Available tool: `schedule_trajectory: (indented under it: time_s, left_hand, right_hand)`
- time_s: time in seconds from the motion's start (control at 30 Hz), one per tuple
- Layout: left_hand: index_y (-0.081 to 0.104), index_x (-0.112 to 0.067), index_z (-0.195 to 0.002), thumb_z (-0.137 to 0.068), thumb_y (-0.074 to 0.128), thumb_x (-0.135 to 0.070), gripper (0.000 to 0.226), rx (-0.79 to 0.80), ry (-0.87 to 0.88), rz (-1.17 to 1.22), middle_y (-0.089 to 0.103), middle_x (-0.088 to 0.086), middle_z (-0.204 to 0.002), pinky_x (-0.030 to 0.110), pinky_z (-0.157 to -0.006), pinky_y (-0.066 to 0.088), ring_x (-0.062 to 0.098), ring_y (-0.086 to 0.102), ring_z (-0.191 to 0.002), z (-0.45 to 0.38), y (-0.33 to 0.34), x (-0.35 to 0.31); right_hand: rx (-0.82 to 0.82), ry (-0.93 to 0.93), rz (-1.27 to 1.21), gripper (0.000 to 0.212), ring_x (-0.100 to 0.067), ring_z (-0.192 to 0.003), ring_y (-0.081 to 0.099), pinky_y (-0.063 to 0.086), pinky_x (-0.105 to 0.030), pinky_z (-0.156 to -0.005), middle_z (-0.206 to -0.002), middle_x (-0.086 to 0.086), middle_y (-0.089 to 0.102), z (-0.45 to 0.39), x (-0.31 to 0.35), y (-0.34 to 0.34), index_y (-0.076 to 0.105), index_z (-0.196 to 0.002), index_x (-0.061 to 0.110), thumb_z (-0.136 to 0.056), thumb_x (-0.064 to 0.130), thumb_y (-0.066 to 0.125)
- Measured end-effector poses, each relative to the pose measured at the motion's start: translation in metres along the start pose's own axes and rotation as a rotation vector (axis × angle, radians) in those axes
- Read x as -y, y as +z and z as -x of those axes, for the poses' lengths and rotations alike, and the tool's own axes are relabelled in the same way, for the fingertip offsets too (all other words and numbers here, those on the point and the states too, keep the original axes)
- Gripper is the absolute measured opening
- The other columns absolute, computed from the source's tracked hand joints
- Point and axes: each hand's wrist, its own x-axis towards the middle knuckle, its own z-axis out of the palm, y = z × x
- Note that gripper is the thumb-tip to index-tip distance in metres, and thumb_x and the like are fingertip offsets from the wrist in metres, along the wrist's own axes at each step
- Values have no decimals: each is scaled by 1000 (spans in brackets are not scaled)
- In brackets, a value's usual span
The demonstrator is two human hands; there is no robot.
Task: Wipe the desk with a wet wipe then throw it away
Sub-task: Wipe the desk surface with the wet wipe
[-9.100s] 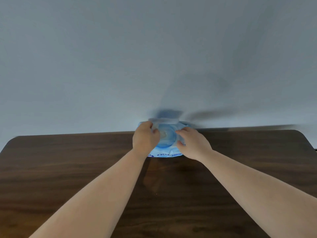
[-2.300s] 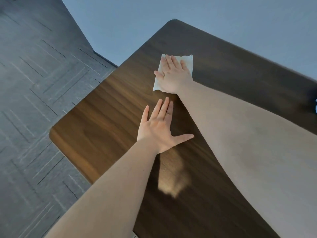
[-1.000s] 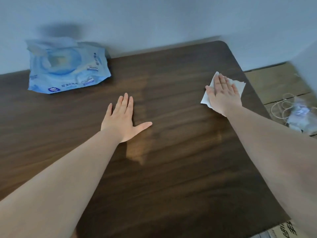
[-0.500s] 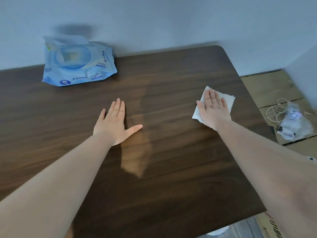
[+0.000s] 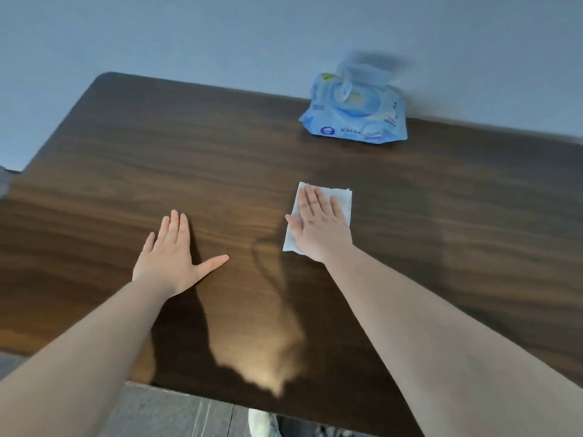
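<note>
head view, right hand [image 5: 321, 228] flat on wet wipe [image 5: 342, 200], desk [image 5: 157, 146]

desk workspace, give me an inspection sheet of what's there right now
surface: dark wood-grain desk, glossy, with a light reflection near the front edge
job's things: white wet wipe flat on the desk; blue wipes pack at the back by the wall, flap up
clutter: nothing seen
grippers: right hand flat, pressing on the wet wipe; left hand flat on bare wood, fingers open
cables: nothing seen
surroundings: plain pale wall behind; grey floor below the front edge; no bin in view
</note>
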Motion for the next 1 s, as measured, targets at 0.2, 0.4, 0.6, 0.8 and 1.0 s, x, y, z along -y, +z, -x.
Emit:
schedule_trajectory:
  time_s: [0.2, 0.4, 0.6, 0.8, 1.0]
  left_hand:
    - [-12, -9, -149, -53, 21, -94, 132, 46, -267, 113, -14, 7, -160, 45, -119, 4, 22, -11, -147, 24, 14, 142]
    - [-15, -17, -148, -57, 16, -96, 124, -31, -210, 177, -18, 0, -159, 46, -117, -5, 19, -17, -145, 20, 33, 163]
    - [-17, -22, -148, -47, 4, -94, 126, -113, -198, 256, -16, -3, -159, 45, -114, -12, 19, -17, -146, 19, 37, 164]
    - [-12, -22, -149, -61, 22, -91, 117, -136, -199, 273, -12, -4, -160, 42, -111, -16, 19, -14, -146, 20, 38, 165]
    - [-14, -20, -149, -61, 22, -95, 121, -53, -205, 230, -17, -2, -159, 44, -115, -9, 18, -16, -146, 19, 37, 166]
  right_hand:
    - [-26, -243, 35, 64, -15, -147, -3, 2, -40, -119, -161, 2, 1, -51, 161, 25, -2, -151, 15, -99, 49, 15]
    - [-19, -441, 56, 64, -16, -147, 2, 2, -41, -118, -161, 0, 6, -90, 287, 43, 3, -151, 13, -99, 48, 17]
    - [6, -562, 113, 63, -17, -147, 0, 0, -41, -119, -161, 0, 2, -122, 372, 53, 1, -151, 16, -98, 50, 12]
    - [5, -584, 156, 65, -18, -147, -1, 0, -40, -118, -161, 0, 1, -130, 382, 55, 0, -151, 17, -98, 52, 12]
    - [22, -471, 59, 65, -14, -147, -3, -2, -38, -119, -161, 1, 0, -102, 311, 45, -1, -151, 15, -98, 50, 12]
